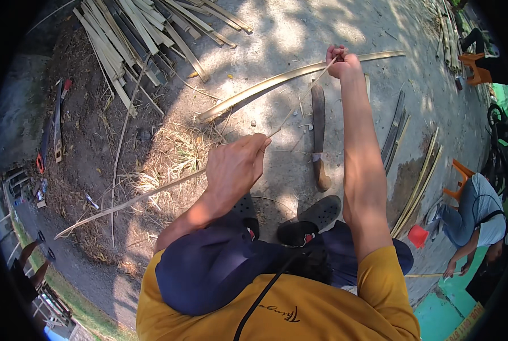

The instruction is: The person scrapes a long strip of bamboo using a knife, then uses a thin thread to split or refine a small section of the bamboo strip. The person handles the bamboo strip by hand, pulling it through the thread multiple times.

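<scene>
A long, thin bamboo strip runs slantwise across the view, from the lower left up to the right. My left hand is closed around it near its middle. Farther out, my right hand grips its upper end in closed fingers, with that arm stretched forward. Below and behind this hand lies a wider, curved bamboo slat on the ground. A machete with a dark blade and wooden handle rests on the ground between my arms, its handle toward my shoes.
Split bamboo slats are heaped at the far left, with saws nearer. Dry shavings lie by my left hand. More strips lie at right, near a red container, an orange chair and a bending person.
</scene>
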A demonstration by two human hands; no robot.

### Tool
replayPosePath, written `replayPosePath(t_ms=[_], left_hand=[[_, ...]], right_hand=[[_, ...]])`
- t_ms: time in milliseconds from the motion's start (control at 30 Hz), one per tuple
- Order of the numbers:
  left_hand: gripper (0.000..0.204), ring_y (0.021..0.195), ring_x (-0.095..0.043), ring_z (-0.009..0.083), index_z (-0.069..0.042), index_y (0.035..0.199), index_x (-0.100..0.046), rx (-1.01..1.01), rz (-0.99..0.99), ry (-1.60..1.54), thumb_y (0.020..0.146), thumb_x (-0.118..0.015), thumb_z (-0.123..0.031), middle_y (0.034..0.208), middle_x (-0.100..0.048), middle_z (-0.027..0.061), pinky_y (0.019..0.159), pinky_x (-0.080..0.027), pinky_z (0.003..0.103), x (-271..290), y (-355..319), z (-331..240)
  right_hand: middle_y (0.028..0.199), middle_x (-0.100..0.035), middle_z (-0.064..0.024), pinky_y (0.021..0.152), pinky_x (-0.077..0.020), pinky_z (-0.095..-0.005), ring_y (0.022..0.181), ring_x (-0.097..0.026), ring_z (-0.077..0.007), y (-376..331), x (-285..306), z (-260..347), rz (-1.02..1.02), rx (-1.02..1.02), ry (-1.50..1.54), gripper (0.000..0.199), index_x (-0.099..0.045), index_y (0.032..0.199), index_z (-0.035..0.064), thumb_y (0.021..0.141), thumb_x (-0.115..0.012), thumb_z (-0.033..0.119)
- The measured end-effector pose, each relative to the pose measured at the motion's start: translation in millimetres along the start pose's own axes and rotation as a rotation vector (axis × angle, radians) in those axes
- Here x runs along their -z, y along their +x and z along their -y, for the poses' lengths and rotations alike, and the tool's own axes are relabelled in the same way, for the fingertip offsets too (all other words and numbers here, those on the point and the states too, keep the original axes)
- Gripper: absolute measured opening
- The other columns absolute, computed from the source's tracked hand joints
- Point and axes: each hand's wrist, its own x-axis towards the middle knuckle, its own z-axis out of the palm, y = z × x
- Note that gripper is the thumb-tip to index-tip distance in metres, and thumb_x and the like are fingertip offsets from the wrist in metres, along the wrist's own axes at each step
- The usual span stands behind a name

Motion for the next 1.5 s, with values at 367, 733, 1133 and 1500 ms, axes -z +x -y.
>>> replayPosePath(t_ms=[367,733,1133,1500], left_hand=[[0.018,0.064,-0.066,0.0341,-0.008,0.097,-0.076,0.256,0.181,0.002,0.098,-0.07,-0.024,0.071,-0.068,0.0132,0.059,-0.047,0.042,48,-10,45],[0.019,0.062,-0.064,0.0335,-0.004,0.095,-0.074,0.05,0.286,-0.23,0.098,-0.069,-0.023,0.07,-0.066,0.0143,0.06,-0.048,0.041,82,42,2],[0.011,0.063,-0.065,0.0218,-0.002,0.096,-0.073,-0.087,0.348,-0.523,0.094,-0.075,-0.013,0.076,-0.067,0.0101,0.058,-0.049,0.034,121,32,-19],[0.014,0.049,-0.053,0.0184,-0.009,0.093,-0.077,-0.576,0.057,-0.426,0.081,-0.083,-0.013,0.065,-0.059,0.0012,0.046,-0.037,0.033,116,19,-1]], right_hand=[[0.134,-0.067,-0.0164,0.103,-0.0531,-0.0408,0.117,-0.068,-0.0269,-60,58,66,0.363,0.445,-1.23,0.049,-0.063,0.138,0.0022,0.111,-0.05,0.04],[0.109,-0.072,-0.015,0.09,-0.0521,-0.0414,0.103,-0.069,-0.0293,-286,37,-25,1.177,0.839,-1.541,0.023,-0.07,0.115,0.0022,0.104,-0.062,0.021],[0.08,-0.07,-0.0066,0.064,-0.0494,-0.0268,0.072,-0.063,-0.0108,-319,33,-16,1.355,0.288,-1.391,0.014,-0.071,0.095,-0.0019,0.098,-0.071,0.011],[0.081,-0.075,-0.005,0.059,-0.046,-0.0232,0.07,-0.064,-0.007,-318,30,-26,1.567,0.109,-1.184,0.006,-0.079,0.094,0.0023,0.092,-0.077,0.008]])
